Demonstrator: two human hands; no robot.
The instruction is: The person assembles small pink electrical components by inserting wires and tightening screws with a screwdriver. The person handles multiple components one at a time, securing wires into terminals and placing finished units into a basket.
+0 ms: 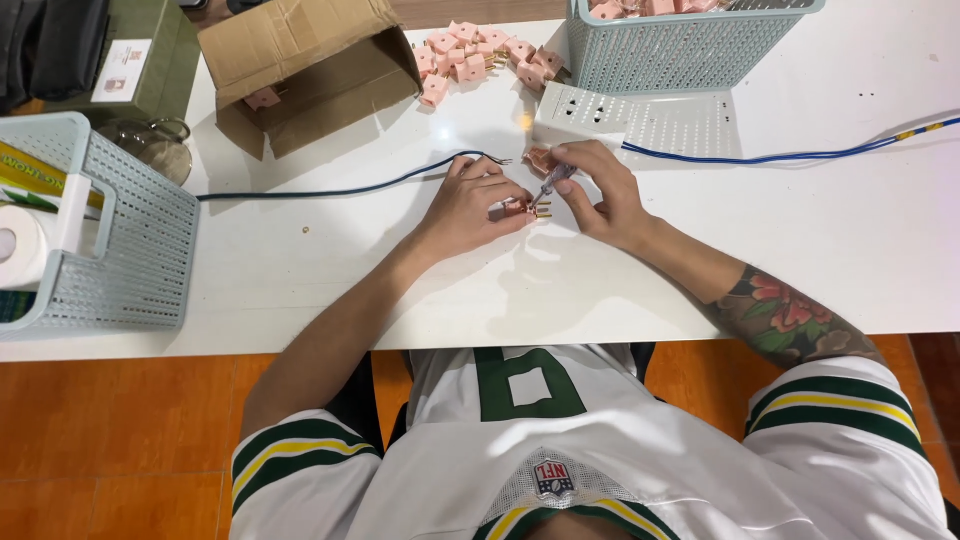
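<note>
My left hand point(470, 205) rests on the white table point(300, 270) and pinches a small pink plug part with brass pins point(522, 207). My right hand point(600, 195) holds a thin screwdriver point(550, 185), its tip down at that plug part. A second pink piece point(540, 157) lies just above, by my right fingers. A dark blue cable point(340, 189) runs from the left and ends in bare wire tips near my left fingers.
A white power strip point(640, 118) with a blue cable point(800, 155) lies behind my hands. Several pink plugs point(470, 55) are heaped beside an open cardboard box point(310, 70). Light blue baskets stand at the back point(670, 45) and at the left point(130, 235).
</note>
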